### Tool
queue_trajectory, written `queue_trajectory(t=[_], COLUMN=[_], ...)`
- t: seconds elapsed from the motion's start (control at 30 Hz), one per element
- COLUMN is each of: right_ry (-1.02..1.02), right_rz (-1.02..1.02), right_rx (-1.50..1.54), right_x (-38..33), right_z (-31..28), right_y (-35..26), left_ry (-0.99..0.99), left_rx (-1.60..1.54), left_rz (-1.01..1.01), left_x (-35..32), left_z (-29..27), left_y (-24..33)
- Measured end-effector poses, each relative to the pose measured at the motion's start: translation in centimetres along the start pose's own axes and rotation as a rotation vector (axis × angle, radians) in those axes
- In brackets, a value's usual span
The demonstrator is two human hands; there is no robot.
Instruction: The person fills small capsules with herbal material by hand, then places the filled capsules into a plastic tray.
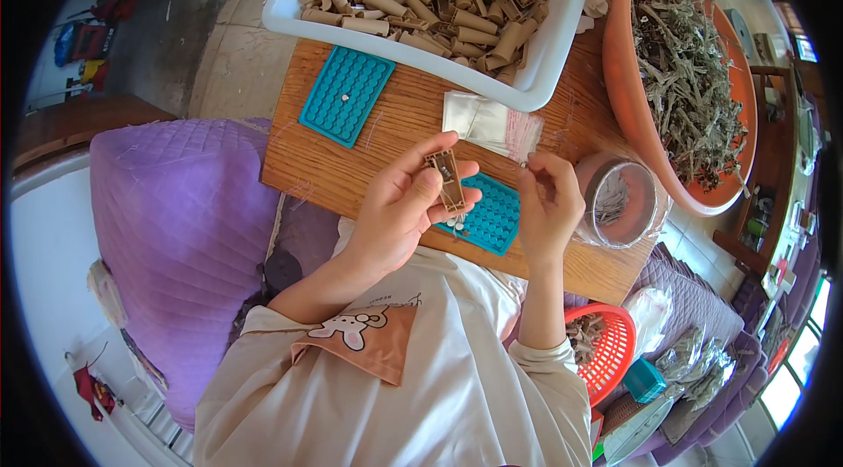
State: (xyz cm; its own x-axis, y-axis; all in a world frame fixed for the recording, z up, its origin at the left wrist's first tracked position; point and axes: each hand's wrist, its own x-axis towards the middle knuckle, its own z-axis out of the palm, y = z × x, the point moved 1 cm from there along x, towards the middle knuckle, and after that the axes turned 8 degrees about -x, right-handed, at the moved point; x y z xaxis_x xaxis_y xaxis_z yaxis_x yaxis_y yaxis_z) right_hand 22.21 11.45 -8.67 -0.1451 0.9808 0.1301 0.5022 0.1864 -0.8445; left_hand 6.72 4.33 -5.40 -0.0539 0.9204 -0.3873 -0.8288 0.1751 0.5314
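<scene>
My left hand point(393, 208) grips a small brown plastic shell point(447, 181) between thumb and fingers, its hollow side up; tiny parts show inside. To the right, my right hand point(551, 203) is raised with thumb and fingertips pinched together; whatever they hold is too small to make out. Partly hidden beneath my left hand is a teal tray with small pockets point(494, 219), with several small silvery discs point(457, 224) at its left end. A round clear tub point(652, 208) beside my right hand holds thin greyish metal pieces point(612, 200).
A white bin point(285, 14) full of brown plastic shells stands at the back of the wooden table point(294, 146). Another teal tray point(347, 98) and clear plastic bags point(479, 122) lie nearer. An orange basin point(619, 54) heaped with metal parts stands right; a red basket point(625, 348) sits below.
</scene>
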Motion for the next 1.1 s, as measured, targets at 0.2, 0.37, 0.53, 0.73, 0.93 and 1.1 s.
queue_trajectory(t=[0.2, 0.37, 0.53, 0.73, 0.93, 1.1], right_ry=[-0.039, -0.148, -0.331, -0.388, -0.448, -0.498], right_rz=[-0.446, -0.579, -0.552, -0.156, -0.625, -0.591], right_rx=[0.083, 0.027, 0.050, 0.338, -0.231, -0.517], right_x=[-0.1, 0.1, 0.8, 2.5, 4.3, 4.2], right_z=[0.8, 1.0, 2.4, 9.1, 17.3, 21.0], right_y=[-5.7, -5.2, -5.0, -3.8, -4.7, -5.0], left_ry=[-0.052, 0.009, 0.127, 0.260, 0.270, 0.127], left_rx=[0.203, 0.194, 0.064, 0.169, 0.184, 0.127], left_rz=[0.050, -0.023, -0.037, 0.065, 0.062, 0.019], left_x=[-0.3, -0.3, -0.6, -2.2, -3.8, -4.6], left_z=[0.6, 0.5, -2.3, -5.2, -6.2, -5.6], left_y=[-0.3, -0.1, -0.9, 1.7, 3.5, 4.5])
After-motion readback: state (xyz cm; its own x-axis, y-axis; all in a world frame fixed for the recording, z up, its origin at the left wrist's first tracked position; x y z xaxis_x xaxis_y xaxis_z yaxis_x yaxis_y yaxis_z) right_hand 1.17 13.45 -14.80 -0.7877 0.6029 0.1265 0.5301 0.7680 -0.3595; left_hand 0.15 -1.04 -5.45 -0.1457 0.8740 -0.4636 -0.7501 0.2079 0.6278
